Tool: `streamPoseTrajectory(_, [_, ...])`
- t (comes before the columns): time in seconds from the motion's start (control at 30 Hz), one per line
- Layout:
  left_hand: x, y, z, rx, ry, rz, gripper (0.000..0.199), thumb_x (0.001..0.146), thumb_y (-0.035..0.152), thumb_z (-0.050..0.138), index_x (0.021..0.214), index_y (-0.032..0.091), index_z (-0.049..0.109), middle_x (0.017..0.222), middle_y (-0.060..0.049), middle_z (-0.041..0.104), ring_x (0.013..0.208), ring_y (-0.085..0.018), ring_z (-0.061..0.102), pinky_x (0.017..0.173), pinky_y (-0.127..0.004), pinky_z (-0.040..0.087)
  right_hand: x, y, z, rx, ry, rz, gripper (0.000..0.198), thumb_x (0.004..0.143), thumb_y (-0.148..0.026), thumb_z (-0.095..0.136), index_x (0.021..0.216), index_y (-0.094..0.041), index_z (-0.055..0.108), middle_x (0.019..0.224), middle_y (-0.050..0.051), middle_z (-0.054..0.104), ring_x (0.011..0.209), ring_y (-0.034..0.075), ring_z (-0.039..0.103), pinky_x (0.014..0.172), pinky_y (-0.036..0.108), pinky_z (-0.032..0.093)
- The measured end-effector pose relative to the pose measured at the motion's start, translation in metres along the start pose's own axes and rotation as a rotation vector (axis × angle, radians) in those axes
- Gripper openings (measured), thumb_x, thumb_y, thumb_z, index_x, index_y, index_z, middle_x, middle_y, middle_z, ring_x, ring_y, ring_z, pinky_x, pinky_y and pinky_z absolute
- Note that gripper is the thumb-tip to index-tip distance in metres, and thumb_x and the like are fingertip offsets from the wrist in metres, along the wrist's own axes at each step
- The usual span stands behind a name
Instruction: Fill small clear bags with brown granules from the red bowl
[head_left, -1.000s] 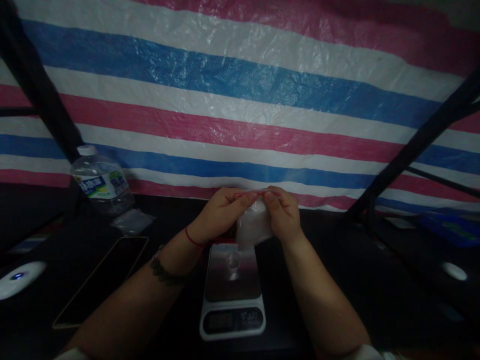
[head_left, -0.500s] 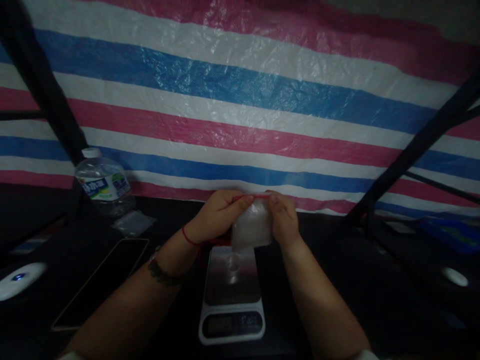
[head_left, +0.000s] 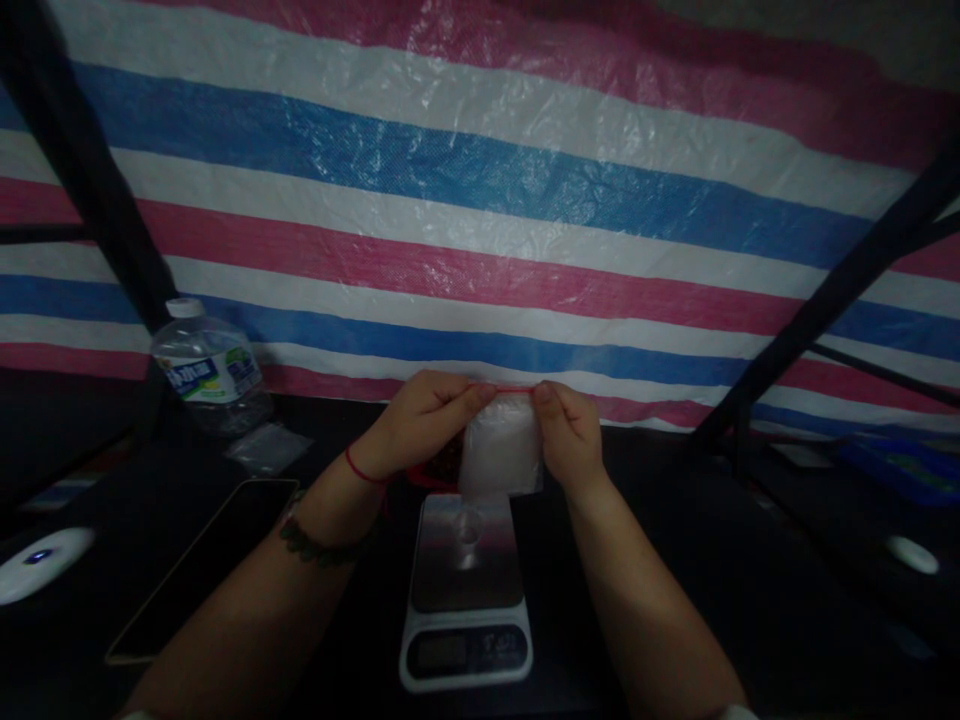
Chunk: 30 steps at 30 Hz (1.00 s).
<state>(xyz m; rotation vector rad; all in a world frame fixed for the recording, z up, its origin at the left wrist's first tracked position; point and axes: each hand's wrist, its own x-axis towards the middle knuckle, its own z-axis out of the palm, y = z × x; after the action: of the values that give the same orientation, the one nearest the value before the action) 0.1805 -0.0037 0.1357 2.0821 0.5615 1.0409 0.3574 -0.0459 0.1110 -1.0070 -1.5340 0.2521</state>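
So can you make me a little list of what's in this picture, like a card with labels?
Left hand: pinches the top left edge of a small clear plastic bag
Right hand: pinches the bag's top right edge
Bag: held up above the scale, red strip along its top
Kitchen scale: on the dark table, a small clear thing on its plate
Phone: flat, left of the scale
Water bottle: back left, tilted
Backdrop: striped tarp, red, white, blue
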Motion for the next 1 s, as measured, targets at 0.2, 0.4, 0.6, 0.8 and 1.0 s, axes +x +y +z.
streamPoseTrajectory(0.2, [-0.003,0.004,0.003,0.011,-0.022,0.006,0.045,0.086,0.046,0.045,0.056,0.013,0.054,0.052,0.002,0.047,0.050,-0.009,0.042,0.045,-0.019,0.031,0.002,0.006,0.000,0.327,-0.199,0.193,0.049,0.079,-0.065,0.049,0.064,-0.018,0.053,0.058,-0.001,0.046,0.051,0.011,0.041,0.046,0.024,0.034])
streamPoseTrajectory(0.4, [-0.001,0.000,0.008,-0.100,-0.094,-0.083,0.048,0.082,0.051,0.049,0.055,0.012,0.056,0.049,0.001,0.049,0.047,-0.009,0.043,0.042,-0.019,0.031,0.004,-0.003,-0.002,0.135,-0.261,0.076,0.039,0.083,-0.047,0.056,0.058,-0.017,0.052,0.053,-0.003,0.043,0.051,0.010,0.038,0.047,0.021,0.031])
streamPoseTrajectory(0.6, [0.003,-0.004,0.016,-0.225,-0.080,-0.124,0.043,0.078,0.050,0.056,0.061,0.011,0.060,0.058,0.000,0.055,0.053,-0.010,0.047,0.046,-0.020,0.035,0.005,-0.001,0.003,0.046,-0.278,0.018,0.041,0.086,-0.045,0.052,0.055,-0.017,0.048,0.053,-0.003,0.041,0.051,0.009,0.037,0.046,0.021,0.029])
streamPoseTrajectory(0.8, [0.006,-0.009,0.017,-0.372,-0.047,-0.219,0.039,0.079,0.049,0.057,0.070,0.011,0.062,0.063,-0.001,0.058,0.055,-0.010,0.049,0.050,-0.021,0.037,0.002,0.010,0.009,0.280,-0.202,0.230,0.040,0.084,-0.052,0.052,0.062,-0.018,0.053,0.055,-0.002,0.046,0.049,0.010,0.038,0.045,0.022,0.033])
streamPoseTrajectory(1.0, [0.006,-0.008,0.022,-0.420,0.025,-0.269,0.041,0.076,0.051,0.061,0.071,0.011,0.061,0.061,0.000,0.057,0.052,-0.009,0.047,0.050,-0.022,0.036,0.003,0.007,0.003,0.216,-0.144,0.233,0.039,0.081,-0.049,0.057,0.059,-0.017,0.054,0.053,-0.003,0.045,0.048,0.009,0.037,0.044,0.022,0.031])
